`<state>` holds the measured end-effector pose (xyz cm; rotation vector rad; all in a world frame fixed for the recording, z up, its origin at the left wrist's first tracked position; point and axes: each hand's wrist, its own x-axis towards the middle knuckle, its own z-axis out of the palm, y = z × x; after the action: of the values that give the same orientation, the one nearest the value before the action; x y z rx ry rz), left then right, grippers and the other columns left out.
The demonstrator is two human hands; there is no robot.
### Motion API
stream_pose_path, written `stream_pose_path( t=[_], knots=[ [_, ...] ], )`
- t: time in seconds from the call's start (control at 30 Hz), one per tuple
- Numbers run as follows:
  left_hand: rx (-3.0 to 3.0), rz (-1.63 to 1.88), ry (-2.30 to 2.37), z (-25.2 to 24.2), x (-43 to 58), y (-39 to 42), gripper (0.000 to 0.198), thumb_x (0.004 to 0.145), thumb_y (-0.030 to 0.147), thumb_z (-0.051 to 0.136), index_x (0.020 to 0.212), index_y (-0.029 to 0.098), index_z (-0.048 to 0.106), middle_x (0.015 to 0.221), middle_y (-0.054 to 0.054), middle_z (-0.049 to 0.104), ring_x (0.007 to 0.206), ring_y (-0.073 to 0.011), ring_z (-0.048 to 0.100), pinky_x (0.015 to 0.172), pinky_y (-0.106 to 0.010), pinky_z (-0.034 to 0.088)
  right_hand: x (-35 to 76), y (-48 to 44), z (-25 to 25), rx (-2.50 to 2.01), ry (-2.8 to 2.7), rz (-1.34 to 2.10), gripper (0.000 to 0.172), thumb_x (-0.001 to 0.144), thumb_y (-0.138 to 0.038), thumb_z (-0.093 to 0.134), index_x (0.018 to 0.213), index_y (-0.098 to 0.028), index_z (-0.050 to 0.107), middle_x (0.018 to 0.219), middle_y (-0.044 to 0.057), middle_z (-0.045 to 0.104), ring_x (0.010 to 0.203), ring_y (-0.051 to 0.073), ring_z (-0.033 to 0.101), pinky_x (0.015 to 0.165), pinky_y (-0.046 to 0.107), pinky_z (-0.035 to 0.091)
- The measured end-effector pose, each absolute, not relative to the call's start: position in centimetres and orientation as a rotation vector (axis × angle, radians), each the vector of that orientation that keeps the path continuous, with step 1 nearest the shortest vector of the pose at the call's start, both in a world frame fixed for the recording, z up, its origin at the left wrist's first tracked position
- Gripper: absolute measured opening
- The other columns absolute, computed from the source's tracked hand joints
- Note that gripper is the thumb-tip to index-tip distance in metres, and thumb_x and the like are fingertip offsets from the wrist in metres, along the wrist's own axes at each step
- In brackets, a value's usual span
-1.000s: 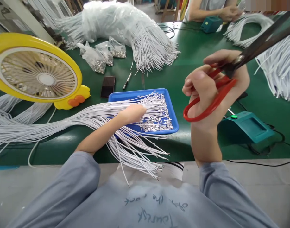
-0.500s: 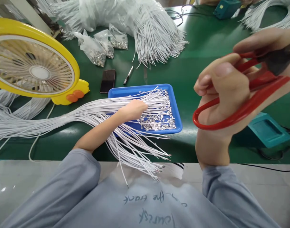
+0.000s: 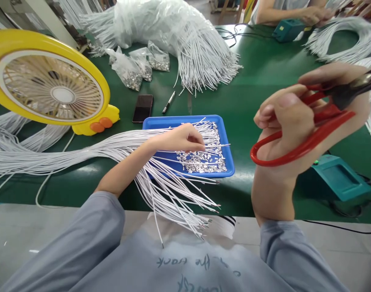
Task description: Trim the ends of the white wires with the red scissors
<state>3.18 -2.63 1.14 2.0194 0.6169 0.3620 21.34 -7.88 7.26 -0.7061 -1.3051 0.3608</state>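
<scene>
My left hand [image 3: 184,137] is over the blue tray [image 3: 170,162], its thumb and fingers pinched round a white cable [image 3: 217,145]. That cable's end sticks out to the right, past the fingertips. Beneath the hand and forearm, a bundle of white cables [image 3: 112,140] fans out, part of it across the tray and part over the table's front edge. Small silvery metal pieces [image 3: 200,164] lie loose in the tray. Raised on the right, my right hand [image 3: 290,117] has its fingers through the red handles of scissors [image 3: 307,148], whose dark blades point right.
A yellow fan [image 3: 105,97] stands left. Behind the tray are a phone [image 3: 143,108], a pen [image 3: 169,102], small bags of metal pieces [image 3: 132,77] and a plastic-wrapped cable bundle [image 3: 155,24]. A teal device [image 3: 337,176] sits at right. Another person's hands [image 3: 316,16] are at the far edge.
My left hand has shifted slightly right and turned, and one cable now extends from its pinch above the tray. The scissors stay in my right hand. The view has tilted up, showing another person's arms.
</scene>
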Motion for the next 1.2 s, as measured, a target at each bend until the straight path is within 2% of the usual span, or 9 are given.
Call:
stream_pose_path(
  t=[0.13,0.2,0.27,0.4,0.53,0.63,0.83,0.97,1.2],
  knots=[
    [1.993,0.773,0.387,3.1,3.6,-6.4,0.021,0.082,0.026,0.065,0.063,0.015,0.067,0.057,-0.003,0.061,0.051,-0.0073,0.049,0.05,-0.022,0.039,20.8,-7.1,7.1,-0.73,-1.215,0.354,0.011,0.085,-0.01,0.053,0.086,-0.02,0.058,0.062,-0.003,0.048,0.052,0.01,0.051,0.046,0.026,0.035],
    [1.995,0.784,0.227,3.8,3.5,-7.5,0.017,0.083,0.021,0.065,0.069,0.015,0.069,0.062,-0.004,0.065,0.054,-0.0081,0.053,0.052,-0.022,0.043,20.2,-6.7,6.9,-0.725,-1.164,0.4,0.006,0.087,-0.016,0.051,0.087,-0.02,0.055,0.062,-0.002,0.048,0.052,0.011,0.051,0.044,0.027,0.033],
    [1.981,0.945,0.23,4.0,3.4,-7.5,0.014,0.083,0.019,0.066,0.071,0.015,0.07,0.063,-0.004,0.066,0.055,-0.0081,0.053,0.052,-0.021,0.043,19.8,-6.5,6.5,-0.721,-1.165,0.456,0.003,0.089,-0.022,0.051,0.089,-0.021,0.054,0.061,-0.003,0.05,0.049,0.01,0.05,0.042,0.026,0.033],
    [1.878,1.33,0.435,3.7,3.0,-5.6,0.01,0.08,0.022,0.071,0.072,0.015,0.073,0.063,-0.003,0.065,0.054,-0.0061,0.05,0.046,-0.019,0.035,19.4,-6.4,5.7,-0.798,-1.312,0.59,0.015,0.081,-0.02,0.065,0.092,-0.023,0.055,0.066,-0.004,0.065,0.048,0.01,0.055,0.044,0.026,0.041],
    [1.814,1.352,0.51,3.7,2.6,-4.6,0.012,0.082,0.025,0.068,0.08,0.014,0.074,0.07,-0.004,0.066,0.061,-0.0081,0.054,0.052,-0.019,0.042,19.3,-6.3,5.0,-0.856,-1.42,0.66,0.024,0.077,-0.016,0.069,0.093,-0.026,0.054,0.079,-0.004,0.072,0.061,0.013,0.065,0.059,0.029,0.052],
    [1.792,1.325,0.523,3.9,2.5,-4.8,0.012,0.084,0.021,0.065,0.083,0.013,0.073,0.072,-0.005,0.065,0.063,-0.0086,0.054,0.054,-0.02,0.042,19.2,-6.4,4.7,-0.812,-1.45,0.701,0.026,0.077,-0.017,0.071,0.093,-0.027,0.054,0.083,-0.003,0.073,0.073,0.016,0.069,0.063,0.032,0.054],
    [1.801,1.307,0.549,3.8,2.7,-5.1,0.011,0.084,0.019,0.064,0.081,0.011,0.072,0.071,-0.004,0.063,0.06,-0.0073,0.052,0.05,-0.019,0.039,19.1,-6.8,4.8,-0.801,-1.454,0.641,0.026,0.077,-0.02,0.072,0.093,-0.029,0.054,0.081,-0.003,0.072,0.067,0.015,0.066,0.054,0.03,0.049],
    [1.837,1.347,0.592,3.7,2.9,-5.1,0.009,0.082,0.019,0.067,0.079,0.011,0.071,0.066,-0.002,0.06,0.054,-0.0045,0.046,0.046,-0.016,0.036,19.1,-6.8,4.9,-0.83,-1.456,0.662,0.028,0.073,-0.024,0.077,0.091,-0.029,0.055,0.079,-0.003,0.07,0.065,0.016,0.064,0.054,0.031,0.045],
    [1.884,1.505,0.642,3.4,2.9,-5.0,0.008,0.082,0.019,0.067,0.079,0.012,0.071,0.069,-0.002,0.063,0.057,-0.0055,0.051,0.048,-0.015,0.041,18.7,-7.2,5.3,-0.885,-1.491,0.702,0.029,0.071,-0.022,0.077,0.087,-0.026,0.053,0.076,-0.003,0.067,0.067,0.015,0.063,0.053,0.029,0.044]
  ],
)
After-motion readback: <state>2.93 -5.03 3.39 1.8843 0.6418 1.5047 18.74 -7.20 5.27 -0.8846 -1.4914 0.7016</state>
